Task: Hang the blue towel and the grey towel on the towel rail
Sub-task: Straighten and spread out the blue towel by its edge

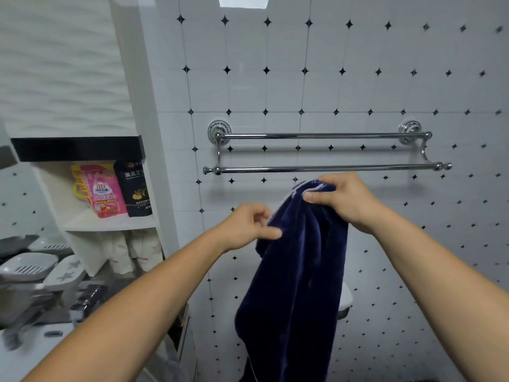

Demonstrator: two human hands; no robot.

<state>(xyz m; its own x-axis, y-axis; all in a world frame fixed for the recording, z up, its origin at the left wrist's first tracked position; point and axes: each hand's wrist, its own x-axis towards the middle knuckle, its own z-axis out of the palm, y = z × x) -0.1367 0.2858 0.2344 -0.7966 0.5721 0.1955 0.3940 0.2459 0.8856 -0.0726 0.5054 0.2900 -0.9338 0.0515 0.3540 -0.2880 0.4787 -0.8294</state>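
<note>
At far left, grey slotted soap dishes [27, 267] sit stacked on a counter. In the wall niche [110, 222] beside them, the upper shelf holds a pink pouch [103, 193] and a black pouch [135, 188], both upright and touching. Each bears Chinese writing, and the small print is too blurred to read. The left hand [248, 226] pinches the left edge of the blue towel [297, 271], its thumb on the cloth and its fingers curled behind. The towel hangs bunched, its long axis vertical and its lower end running out of view. Its top, with a pale stripe, sits just below the towel rail [325, 169], a chrome double bar lying horizontal on the tiled wall. The right hand [344, 199] is clenched around that top end.
</note>
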